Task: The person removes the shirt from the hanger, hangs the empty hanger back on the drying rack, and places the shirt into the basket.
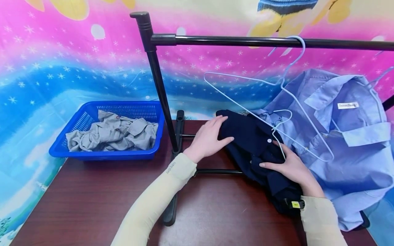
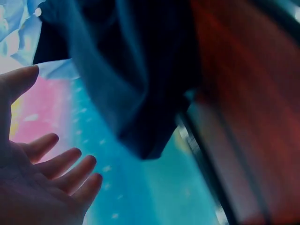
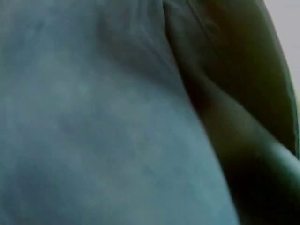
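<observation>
Navy shirt (image 1: 255, 143), seemingly buttoned, lies crumpled on the table.

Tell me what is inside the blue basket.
The blue basket holds crumpled grey clothing, heaped to about rim height. Whether anything lies beneath that heap cannot be seen, since the cloth covers the basket's floor.

From the head view we look forward and down over both forearms at the counter (image 1: 92, 201). The left wrist view sits close under the left hand (image 2: 33, 187), facing up past its fingers to the navy shirt (image 2: 126, 70), which the head view shares. The right wrist view presses so near cloth that we see only blur.
</observation>
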A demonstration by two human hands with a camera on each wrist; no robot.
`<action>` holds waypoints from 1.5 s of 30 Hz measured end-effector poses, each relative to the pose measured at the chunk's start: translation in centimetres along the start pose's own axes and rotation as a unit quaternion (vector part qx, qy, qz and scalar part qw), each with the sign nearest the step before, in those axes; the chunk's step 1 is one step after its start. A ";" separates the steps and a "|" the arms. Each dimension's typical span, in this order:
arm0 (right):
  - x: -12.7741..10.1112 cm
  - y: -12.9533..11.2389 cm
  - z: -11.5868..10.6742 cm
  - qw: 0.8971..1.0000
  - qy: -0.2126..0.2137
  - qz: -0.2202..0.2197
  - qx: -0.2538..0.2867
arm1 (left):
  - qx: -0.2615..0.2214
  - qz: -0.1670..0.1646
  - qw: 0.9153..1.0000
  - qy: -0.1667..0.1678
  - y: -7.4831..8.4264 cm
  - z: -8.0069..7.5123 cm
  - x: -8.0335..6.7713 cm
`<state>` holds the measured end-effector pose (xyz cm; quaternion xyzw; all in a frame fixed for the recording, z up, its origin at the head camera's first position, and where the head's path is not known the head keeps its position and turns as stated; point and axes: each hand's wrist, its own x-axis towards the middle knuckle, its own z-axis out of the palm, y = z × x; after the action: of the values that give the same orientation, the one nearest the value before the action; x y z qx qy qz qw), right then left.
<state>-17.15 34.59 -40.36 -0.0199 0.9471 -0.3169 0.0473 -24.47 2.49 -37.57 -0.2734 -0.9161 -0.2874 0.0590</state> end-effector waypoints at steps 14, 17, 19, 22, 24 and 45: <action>0.5 0.5 1.2 0.998 0.055 -0.041 -0.010 | -0.104 -0.074 0.990 -0.067 1.0 5.0 0.9; 0.6 0.6 1.4 0.994 0.077 -0.072 -0.008 | -0.105 -0.080 0.989 -0.064 1.2 5.6 0.8; 0.7 0.7 1.6 0.991 0.100 -0.093 -0.005 | -0.104 -0.082 0.990 -0.057 1.2 6.1 0.7; 0.7 0.8 1.7 0.984 0.134 -0.115 0.003 | -0.110 -0.085 0.989 -0.047 1.2 6.5 0.6; 0.7 0.9 1.8 0.981 0.150 -0.120 0.010 | -0.122 -0.092 0.987 -0.041 1.2 6.6 0.6; 0.3 -0.7 1.2 0.944 -0.037 -0.042 0.326 | -0.255 -0.197 0.944 0.077 -2.1 3.6 0.7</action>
<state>-17.34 33.26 -40.94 -0.0546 0.7880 -0.6089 0.0733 -25.96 3.38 -41.36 -0.0708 -0.8402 -0.5376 -0.0001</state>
